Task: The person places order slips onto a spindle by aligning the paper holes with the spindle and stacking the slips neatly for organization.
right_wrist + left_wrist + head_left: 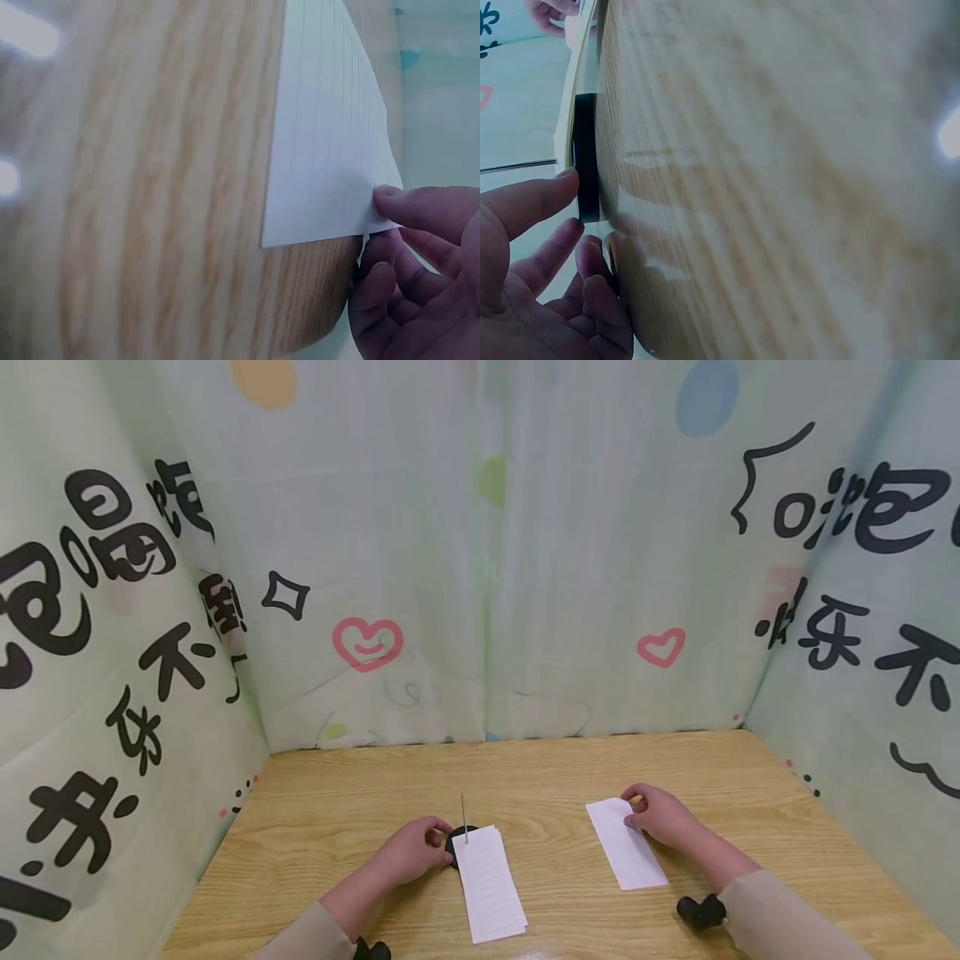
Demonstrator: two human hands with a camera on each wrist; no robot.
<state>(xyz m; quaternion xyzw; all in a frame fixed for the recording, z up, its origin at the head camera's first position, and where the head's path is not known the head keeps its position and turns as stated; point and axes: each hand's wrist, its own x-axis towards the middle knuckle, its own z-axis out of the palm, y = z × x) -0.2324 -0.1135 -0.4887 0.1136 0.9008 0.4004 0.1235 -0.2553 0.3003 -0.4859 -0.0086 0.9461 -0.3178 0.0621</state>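
A receipt spike with a round black base (452,853) and a thin upright metal rod (463,817) stands on the table. Several lined white paper slips (492,893) are stacked on it, with the rod through their far end. My left hand (415,852) holds the edge of the base, thumb and forefinger on its left side; the left wrist view shows the black base (588,157) edge-on beside the fingertips. Off to the right, my right hand (663,816) pinches the far right corner of a single lined slip (628,852) between thumb and fingers.
Beneath everything is a wood-grain table (555,777). A pale patterned curtain (435,543) encloses its back and both sides. Black camera mounts (701,912) sit by the wrists.
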